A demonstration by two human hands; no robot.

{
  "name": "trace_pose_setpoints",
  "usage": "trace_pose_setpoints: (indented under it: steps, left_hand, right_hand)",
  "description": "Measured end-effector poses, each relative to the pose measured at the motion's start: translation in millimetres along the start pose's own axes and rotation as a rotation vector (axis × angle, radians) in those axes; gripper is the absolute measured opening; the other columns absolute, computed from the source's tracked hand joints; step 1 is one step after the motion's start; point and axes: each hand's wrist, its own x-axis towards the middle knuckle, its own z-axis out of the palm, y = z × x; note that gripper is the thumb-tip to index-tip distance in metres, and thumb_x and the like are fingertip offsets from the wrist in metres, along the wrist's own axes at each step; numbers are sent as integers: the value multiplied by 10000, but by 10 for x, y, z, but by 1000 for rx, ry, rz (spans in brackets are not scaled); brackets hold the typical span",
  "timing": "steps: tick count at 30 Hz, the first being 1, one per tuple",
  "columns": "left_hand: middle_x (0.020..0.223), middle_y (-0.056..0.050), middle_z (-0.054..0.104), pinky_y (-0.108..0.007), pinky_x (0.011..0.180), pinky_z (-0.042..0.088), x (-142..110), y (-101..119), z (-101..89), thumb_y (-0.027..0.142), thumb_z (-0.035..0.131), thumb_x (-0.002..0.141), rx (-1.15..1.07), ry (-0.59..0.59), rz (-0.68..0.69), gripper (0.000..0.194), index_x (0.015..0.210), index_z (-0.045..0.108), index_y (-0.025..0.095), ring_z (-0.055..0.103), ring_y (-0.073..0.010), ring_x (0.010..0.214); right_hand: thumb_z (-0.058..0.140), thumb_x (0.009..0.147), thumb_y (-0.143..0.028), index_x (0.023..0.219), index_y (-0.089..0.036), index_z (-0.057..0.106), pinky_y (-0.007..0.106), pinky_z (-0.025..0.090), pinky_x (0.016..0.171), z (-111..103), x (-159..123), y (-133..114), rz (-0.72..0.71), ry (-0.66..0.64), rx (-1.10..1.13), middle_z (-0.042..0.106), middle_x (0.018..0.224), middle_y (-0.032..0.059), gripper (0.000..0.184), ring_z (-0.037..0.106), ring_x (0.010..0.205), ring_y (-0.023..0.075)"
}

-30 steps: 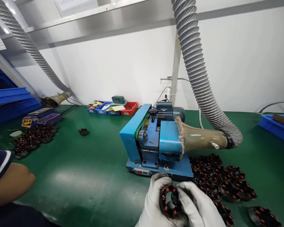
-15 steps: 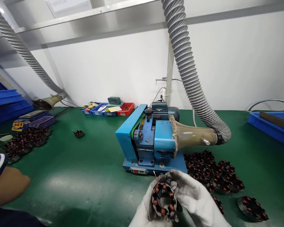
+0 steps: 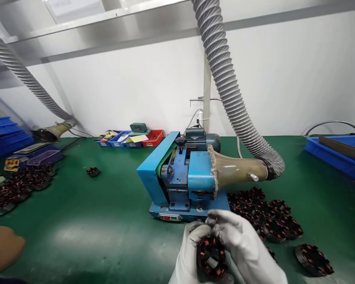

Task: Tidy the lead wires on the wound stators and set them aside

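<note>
My left hand (image 3: 188,252), in a white glove, is closed around a motor stator (image 3: 211,258), a dark ring with copper coils. It is tilted so its open face shows. My right hand (image 3: 244,244), gloved too, is at the stator's upper edge with thumb and fingertips pinched together. A small coppery glint shows there, but what they pinch is too small to make out. Just beyond my hands stands a blue belt machine (image 3: 177,177) with a red and green switch (image 3: 170,217) on its base.
Several more stators (image 3: 272,217) lie right of the machine, one (image 3: 313,260) apart. A grey hose (image 3: 225,75) runs down to the machine's funnel (image 3: 239,171). At left are another person's arm (image 3: 4,248), a stator pile (image 3: 23,185) and a lone stator (image 3: 92,171). A blue tray (image 3: 337,157) sits right.
The stator has turned and shifted slightly right in my left hand. My right fingertips have drawn together at its top. The view has swung a little to the right.
</note>
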Motion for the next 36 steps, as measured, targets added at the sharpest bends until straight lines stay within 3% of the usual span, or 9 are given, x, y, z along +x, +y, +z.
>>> trace_pose_setpoints:
  steps: [3, 6, 9, 12, 14, 16, 19, 30, 36]
  left_hand:
    - [1112, -48, 520, -410, 926, 445, 48, -25, 83, 1, 612, 506, 76, -9, 130, 711, 1148, 540, 298, 535, -270, 1080]
    - [1061, -31, 513, -374, 801, 512, 34, -81, 116, -3, 625, 494, 52, 37, 92, 693, 1108, 544, 308, 581, -246, 962]
    - [1026, -8, 533, -346, 801, 502, 48, -131, 128, -4, 669, 437, 62, 131, 54, 700, 1055, 575, 310, 581, -233, 951]
    - [1095, -16, 577, -356, 913, 452, 129, -218, 170, 25, 687, 441, 60, 266, -119, 665, 1046, 608, 289, 572, -238, 1025]
    - [1105, -46, 618, -375, 945, 442, 204, -312, 210, 109, 667, 552, -49, 304, -237, 491, 1020, 624, 251, 585, -242, 1039]
    - [1071, -77, 656, -381, 920, 471, 283, -409, 251, 187, 587, 685, -205, 324, -312, 315, 996, 629, 224, 612, -241, 1017]
    - [1045, -90, 687, -352, 869, 507, 396, -491, 299, 214, 557, 748, -297, 351, -366, 262, 1000, 628, 221, 644, -228, 965]
    - [994, -86, 687, -328, 866, 492, 565, -426, 330, 142, 528, 742, -129, 321, -351, 262, 975, 631, 207, 640, -200, 926]
    - [985, -66, 706, -366, 840, 522, 268, -348, 254, 277, 684, 663, -300, 301, -505, 269, 929, 652, 249, 645, -282, 980]
  right_hand:
    - [810, 601, -315, 646, -156, 746, 229, 484, 608, 94, 35, 20, 7, 12, -132, 689, 650, 33, 178, 596, 618, 139]
    - [827, 564, -339, 660, -172, 730, 163, 409, 428, 51, 155, -23, 36, 97, 155, 618, 550, -24, 217, 486, 457, 65]
    - [821, 560, -363, 716, -220, 726, 192, 493, 507, -57, 205, 9, -102, 283, 276, 670, 680, -15, 232, 564, 545, 96]
    - [779, 607, -352, 830, -216, 728, 299, 544, 724, -73, 131, 222, -110, 245, -8, 724, 861, 56, 267, 656, 781, 203]
    - [798, 520, -338, 905, -200, 716, 383, 528, 805, -27, 84, 404, -141, 181, -290, 716, 944, 99, 417, 652, 891, 286]
    - [794, 469, -328, 952, -194, 693, 437, 507, 843, 26, 94, 537, -194, 206, -516, 692, 1005, 119, 511, 635, 943, 328]
    - [744, 540, -361, 978, -182, 665, 457, 500, 845, 71, 207, 564, -194, 241, -698, 676, 1012, 127, 480, 635, 939, 322]
    - [673, 602, -356, 869, -175, 687, 412, 516, 782, 105, 373, 386, -253, 230, -730, 687, 884, 111, 323, 649, 850, 290]
    - [749, 510, -291, 877, -195, 701, 447, 494, 852, -31, 62, 566, -143, 261, -596, 692, 954, 118, 382, 639, 926, 327]
